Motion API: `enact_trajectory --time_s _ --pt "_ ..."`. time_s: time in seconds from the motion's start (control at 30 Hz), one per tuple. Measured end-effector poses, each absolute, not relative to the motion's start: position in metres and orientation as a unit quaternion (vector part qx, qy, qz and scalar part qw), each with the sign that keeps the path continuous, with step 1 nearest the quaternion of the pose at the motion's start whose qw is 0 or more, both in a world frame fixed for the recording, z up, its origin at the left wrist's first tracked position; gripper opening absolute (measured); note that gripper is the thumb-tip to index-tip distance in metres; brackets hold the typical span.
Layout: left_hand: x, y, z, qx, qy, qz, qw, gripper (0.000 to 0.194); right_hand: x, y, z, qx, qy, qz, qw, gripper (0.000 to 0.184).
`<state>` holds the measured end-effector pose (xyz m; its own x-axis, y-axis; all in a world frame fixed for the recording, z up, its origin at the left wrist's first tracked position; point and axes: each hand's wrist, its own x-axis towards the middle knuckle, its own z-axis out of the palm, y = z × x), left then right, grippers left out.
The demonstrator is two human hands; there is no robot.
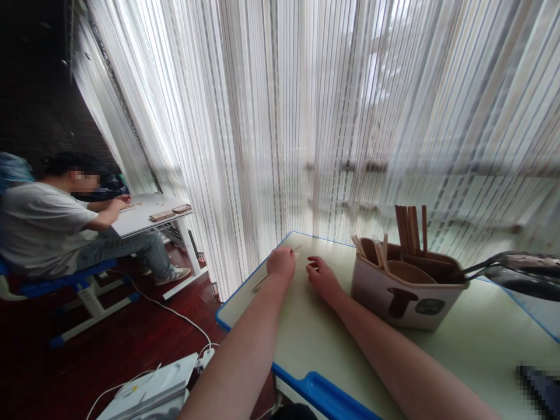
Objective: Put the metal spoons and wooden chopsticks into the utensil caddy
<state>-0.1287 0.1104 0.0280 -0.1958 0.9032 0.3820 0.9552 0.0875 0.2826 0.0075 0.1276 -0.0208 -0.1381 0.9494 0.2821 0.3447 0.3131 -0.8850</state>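
My left hand [281, 262] is closed around a thin pale stick [259, 284] near the far left edge of the desk [301, 338]. One end of the stick shows to the lower left of the fist. At its upper right, something thin and clear like plastic sticks out. My right hand [321, 275] hovers or rests just to the right with fingers loosely curled and apart, nothing visible in them. Beside the right forearm stands a beige utensil holder [371, 291] with compartments. Brown chopsticks [408, 229] stand upright at its back, and paler sticks [359, 246] lean in its left part.
A dark long-handled utensil [520, 271] juts right from the holder. A dark blurred object [540, 388] lies at the desk's right. Striped sheer curtains [280, 128] hang behind. At the left, another person [48, 227] sits working at a white table [144, 216]. Cables and a white box [153, 388] are below.
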Motion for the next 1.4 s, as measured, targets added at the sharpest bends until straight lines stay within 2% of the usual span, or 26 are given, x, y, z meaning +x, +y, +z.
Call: enact_trajectory --time_s 0.47,0.7,1.1,1.4 --pt "-0.119 0.111 0.027 -0.729 -0.573 -0.373 0.033 0.025 0.010 0.126 -0.010 -0.458 -0.567 0.479 0.490 0.034" --pt "-0.120 0.112 0.024 -0.752 -0.522 -0.403 0.009 0.025 0.012 0.128 -0.009 -0.433 -0.516 0.496 0.548 0.043" --pt "-0.119 0.111 0.025 -0.763 -0.528 -0.372 -0.012 0.026 0.014 0.123 -0.003 -0.416 -0.479 0.512 0.579 0.036" --pt "-0.123 0.108 0.028 -0.766 -0.581 -0.275 -0.017 0.026 0.021 0.131 0.005 -0.419 -0.385 0.531 0.628 0.032"
